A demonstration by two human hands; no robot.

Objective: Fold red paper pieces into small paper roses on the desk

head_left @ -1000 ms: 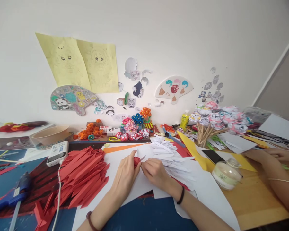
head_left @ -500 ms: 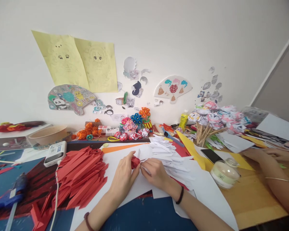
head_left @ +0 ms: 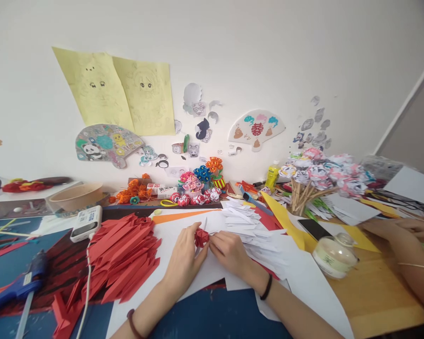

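In the head view my left hand [head_left: 183, 252] is closed around a small red folded-paper flower [head_left: 201, 238], holding it over a white sheet. A thin pale strip sticks up behind the flower. My right hand [head_left: 229, 252] pinches beside the flower's right edge, and a bit of white paper strip [head_left: 213, 232] shows at its fingertips. Much of what lies between those fingers is hidden. Left of my hands is a heap of red paper strips [head_left: 127, 254]; just to the right spread many white paper strips [head_left: 243, 221].
A blue glue gun [head_left: 24, 282] and a white corded device [head_left: 86, 223] are at left. At right stand a glass bottle [head_left: 334, 256], a phone [head_left: 314, 229] and a bunch of paper flowers [head_left: 318, 172]. Another person's arm [head_left: 410, 254] rests at far right.
The red flower shows more fully between my hands, and my right fingertips have drawn slightly away from it. The whole view has shifted a little.
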